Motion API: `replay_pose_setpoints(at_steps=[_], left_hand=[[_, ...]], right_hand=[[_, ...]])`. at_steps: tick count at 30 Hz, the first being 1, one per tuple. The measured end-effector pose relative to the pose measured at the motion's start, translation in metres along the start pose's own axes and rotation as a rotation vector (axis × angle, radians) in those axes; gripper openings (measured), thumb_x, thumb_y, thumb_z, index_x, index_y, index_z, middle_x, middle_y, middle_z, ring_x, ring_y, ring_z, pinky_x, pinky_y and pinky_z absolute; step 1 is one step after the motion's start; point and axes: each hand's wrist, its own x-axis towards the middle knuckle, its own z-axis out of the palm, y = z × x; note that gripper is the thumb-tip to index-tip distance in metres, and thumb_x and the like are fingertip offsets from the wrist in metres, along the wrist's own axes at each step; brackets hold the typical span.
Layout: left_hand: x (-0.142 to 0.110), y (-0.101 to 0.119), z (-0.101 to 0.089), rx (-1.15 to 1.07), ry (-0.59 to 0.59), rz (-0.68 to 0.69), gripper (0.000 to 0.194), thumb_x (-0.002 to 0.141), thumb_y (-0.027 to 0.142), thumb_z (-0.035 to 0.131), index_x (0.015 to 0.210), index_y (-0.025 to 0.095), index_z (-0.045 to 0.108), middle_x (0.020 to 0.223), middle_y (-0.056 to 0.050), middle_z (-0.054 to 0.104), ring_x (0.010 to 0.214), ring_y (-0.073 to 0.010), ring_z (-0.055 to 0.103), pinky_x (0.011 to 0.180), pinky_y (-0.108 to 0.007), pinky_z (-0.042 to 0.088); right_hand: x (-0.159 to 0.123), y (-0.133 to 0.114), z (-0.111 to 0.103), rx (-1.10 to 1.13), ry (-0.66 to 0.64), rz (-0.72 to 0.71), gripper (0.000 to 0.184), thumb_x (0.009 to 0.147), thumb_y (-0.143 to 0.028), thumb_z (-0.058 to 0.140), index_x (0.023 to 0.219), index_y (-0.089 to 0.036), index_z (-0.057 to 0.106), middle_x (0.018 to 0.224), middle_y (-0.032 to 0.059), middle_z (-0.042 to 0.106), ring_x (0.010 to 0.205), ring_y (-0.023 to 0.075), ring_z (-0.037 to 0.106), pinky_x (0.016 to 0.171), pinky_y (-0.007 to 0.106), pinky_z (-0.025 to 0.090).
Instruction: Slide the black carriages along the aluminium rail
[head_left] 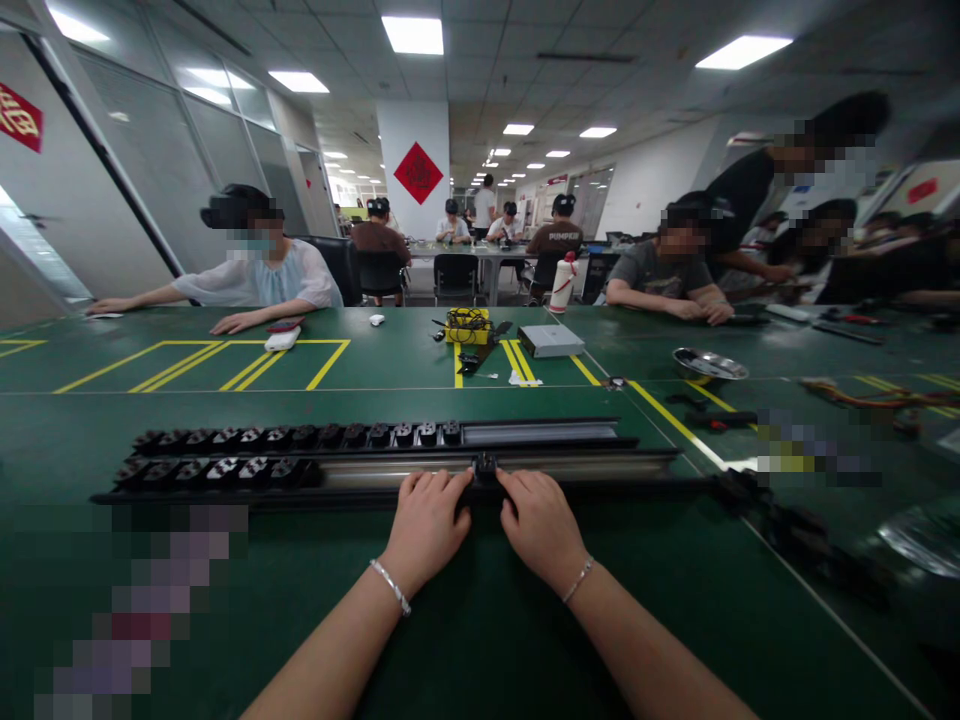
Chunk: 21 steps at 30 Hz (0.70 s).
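Two long black rails (600, 465) lie side by side across the green table in front of me. Black socket modules (225, 472) fill the left stretch of the near rail, and another row of modules (330, 435) sits in the far one. A single black socket module (486, 467) stands in the near rail, apart from the others. My left hand (431, 515), fingers curled, presses its left side. On its right side are the fingertips of my right hand (541, 520), also curled. The undersides of my fingers are hidden.
Loose black parts (802, 535) lie right of the rails, near a metal bowl (709, 365). Beyond the rails are a grey box (551, 341) and a yellow box with cables (467, 327). A person (262, 250) sits across at left, another person (675, 265) at right.
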Motion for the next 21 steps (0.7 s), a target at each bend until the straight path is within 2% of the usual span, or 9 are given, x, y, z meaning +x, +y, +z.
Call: replay_pose_setpoints(at_steps=[21], left_hand=[[0.0017,0.0034,-0.0046,0.033,-0.046,-0.024,0.042,0.079,0.027,0.046,0.121,0.031,0.046,0.101,-0.002,0.058,0.099,-0.0197,0.05,0.098,-0.042,0.023]], right_hand=[[0.0002,0.0022,-0.0018,-0.005,0.007,-0.002,0.037,0.078,-0.013,0.045,0.112,-0.018,0.056,0.095,0.0069,0.061,0.091,0.0189,0.052,0.086,0.033,0.036]])
